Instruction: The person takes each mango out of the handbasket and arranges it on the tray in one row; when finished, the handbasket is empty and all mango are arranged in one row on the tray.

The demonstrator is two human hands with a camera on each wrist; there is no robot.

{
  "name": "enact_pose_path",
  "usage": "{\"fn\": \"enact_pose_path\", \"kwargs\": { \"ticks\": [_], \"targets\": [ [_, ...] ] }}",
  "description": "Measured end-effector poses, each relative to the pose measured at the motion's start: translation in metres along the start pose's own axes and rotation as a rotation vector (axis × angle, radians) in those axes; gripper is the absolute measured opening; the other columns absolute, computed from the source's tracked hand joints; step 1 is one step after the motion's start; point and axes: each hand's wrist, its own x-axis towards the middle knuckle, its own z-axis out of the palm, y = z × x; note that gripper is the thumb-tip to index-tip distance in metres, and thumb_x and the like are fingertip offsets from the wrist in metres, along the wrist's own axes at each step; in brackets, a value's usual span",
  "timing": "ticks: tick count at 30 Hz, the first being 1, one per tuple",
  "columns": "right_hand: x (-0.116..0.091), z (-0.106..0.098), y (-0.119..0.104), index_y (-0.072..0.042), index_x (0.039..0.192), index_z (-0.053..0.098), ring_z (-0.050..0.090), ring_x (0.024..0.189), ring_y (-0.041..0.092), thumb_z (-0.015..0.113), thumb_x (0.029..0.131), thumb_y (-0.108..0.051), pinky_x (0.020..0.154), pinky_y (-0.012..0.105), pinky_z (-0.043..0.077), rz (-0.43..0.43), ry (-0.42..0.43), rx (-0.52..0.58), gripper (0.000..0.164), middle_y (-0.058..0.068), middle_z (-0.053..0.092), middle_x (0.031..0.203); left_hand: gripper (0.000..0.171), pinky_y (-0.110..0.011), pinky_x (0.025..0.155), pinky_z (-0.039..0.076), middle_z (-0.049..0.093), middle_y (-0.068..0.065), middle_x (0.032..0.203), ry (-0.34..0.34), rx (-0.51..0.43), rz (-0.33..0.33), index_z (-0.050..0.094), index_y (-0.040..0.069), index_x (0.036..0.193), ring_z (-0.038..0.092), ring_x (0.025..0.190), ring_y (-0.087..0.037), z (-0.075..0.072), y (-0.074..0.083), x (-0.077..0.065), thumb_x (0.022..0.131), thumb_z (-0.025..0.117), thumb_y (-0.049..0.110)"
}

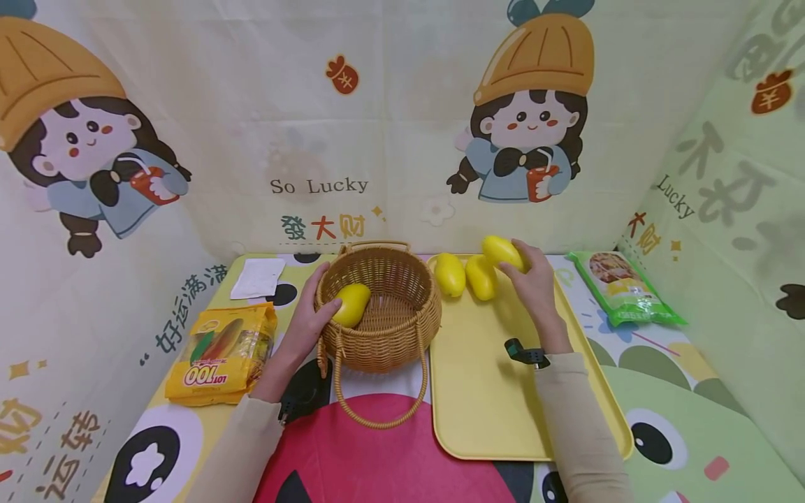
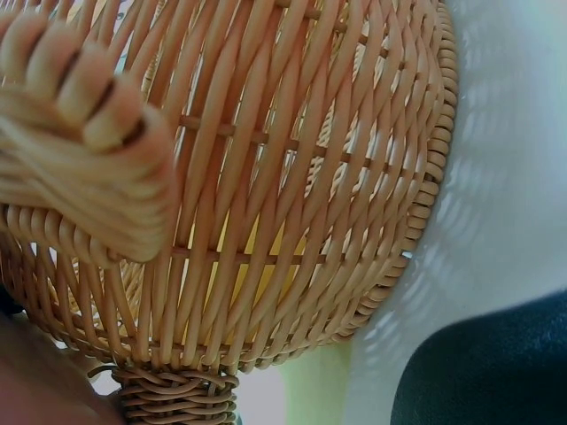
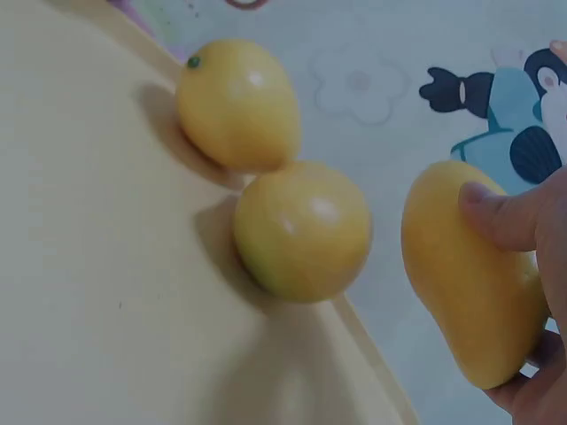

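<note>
My right hand (image 1: 534, 283) grips a yellow mango (image 1: 502, 253), raised above the far end of the yellow tray (image 1: 484, 398). In the right wrist view the thumb presses on the held mango (image 3: 465, 274) from one side. Two more mangoes, one on the left (image 1: 450, 274) and one beside it (image 1: 481, 277), lie on the tray. Left of the tray stands a woven wicker basket (image 1: 385, 358) with a single mango (image 1: 353, 306) inside. My left hand (image 1: 309, 318) holds the basket's left rim, its thumb over the edge close to that mango. The wicker side (image 2: 292, 177) fills the left wrist view.
A yellow snack bag (image 1: 223, 356) and a white packet (image 1: 258, 278) lie left of the basket. A green package (image 1: 625, 288) is right of the tray. The basket's loop handle (image 1: 380, 425) hangs toward me. A printed cloth wall (image 1: 402, 126) rises behind.
</note>
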Motion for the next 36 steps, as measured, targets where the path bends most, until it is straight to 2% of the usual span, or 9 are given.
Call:
{"fn": "enact_pose_path", "kwargs": {
  "ticks": [3,8,14,16,19,23,28,36],
  "targets": [
    [0.000,-0.002,0.008,-0.009,0.140,0.056,0.049,0.130,0.036,0.073,0.090,-0.021,0.113,0.051,0.036,0.030,0.009,-0.063,0.055,0.017,0.056,0.139,0.072,-0.058,0.118,0.029,0.016,-0.001,0.165,0.000,0.004,0.001,0.017,0.031,0.159,0.024,0.150,-0.032,0.000,0.000,0.000,0.097,0.053,0.021],
    [-0.002,-0.003,0.020,-0.002,0.138,0.056,0.047,0.129,0.041,0.070,0.090,-0.017,0.113,0.054,0.034,0.070,-0.011,-0.137,0.053,0.024,0.055,0.137,0.073,-0.058,0.118,0.029,0.015,-0.002,0.165,-0.005,-0.001,-0.005,0.016,0.030,0.159,0.024,0.150,-0.033,0.000,0.000,0.000,0.097,0.053,0.021],
    [-0.005,0.002,0.034,0.001,0.141,0.052,0.044,0.132,0.043,0.068,0.092,-0.020,0.115,0.055,0.032,0.129,-0.079,-0.216,0.056,0.027,0.049,0.141,0.075,-0.058,0.118,0.029,0.013,-0.012,0.165,-0.028,-0.018,-0.040,0.012,0.014,0.160,0.024,0.149,-0.039,0.003,0.031,-0.009,0.097,0.053,0.017],
    [-0.007,0.002,0.033,-0.001,0.143,0.049,0.043,0.133,0.043,0.065,0.093,-0.025,0.115,0.055,0.032,0.166,-0.114,-0.239,0.058,0.026,0.046,0.144,0.075,-0.058,0.118,0.030,0.013,-0.013,0.165,-0.030,-0.020,-0.046,0.012,0.013,0.160,0.024,0.149,-0.041,0.004,0.037,-0.011,0.098,0.053,0.017],
    [-0.007,0.001,0.028,-0.005,0.147,0.046,0.042,0.135,0.044,0.058,0.092,-0.031,0.113,0.057,0.033,0.212,-0.166,-0.270,0.061,0.025,0.042,0.148,0.075,-0.059,0.117,0.031,0.013,-0.014,0.164,-0.030,-0.018,-0.049,0.012,0.013,0.160,0.025,0.148,-0.042,0.004,0.037,-0.011,0.097,0.052,0.015],
    [-0.008,-0.001,0.022,-0.008,0.149,0.044,0.041,0.136,0.044,0.052,0.089,-0.032,0.111,0.060,0.035,0.246,-0.195,-0.289,0.065,0.023,0.040,0.152,0.075,-0.059,0.117,0.030,0.012,-0.011,0.165,-0.020,-0.019,-0.037,0.012,0.016,0.160,0.023,0.149,-0.040,0.003,0.022,-0.006,0.097,0.053,0.017],
    [-0.010,0.001,0.019,-0.005,0.147,0.045,0.042,0.135,0.043,0.057,0.094,-0.035,0.112,0.058,0.034,0.228,-0.165,-0.271,0.063,0.023,0.041,0.149,0.073,-0.057,0.117,0.030,0.013,-0.002,0.165,-0.006,-0.021,-0.029,0.015,0.027,0.160,0.025,0.150,-0.034,0.002,0.004,-0.002,0.098,0.054,0.021],
    [-0.008,0.004,0.021,-0.005,0.149,0.043,0.040,0.137,0.044,0.060,0.094,-0.045,0.113,0.059,0.033,0.208,-0.130,-0.278,0.070,0.023,0.036,0.153,0.073,-0.057,0.117,0.032,0.014,-0.001,0.165,-0.008,-0.031,-0.014,0.015,0.028,0.160,0.028,0.148,-0.034,0.002,0.001,-0.002,0.098,0.054,0.020]
  ]
}}
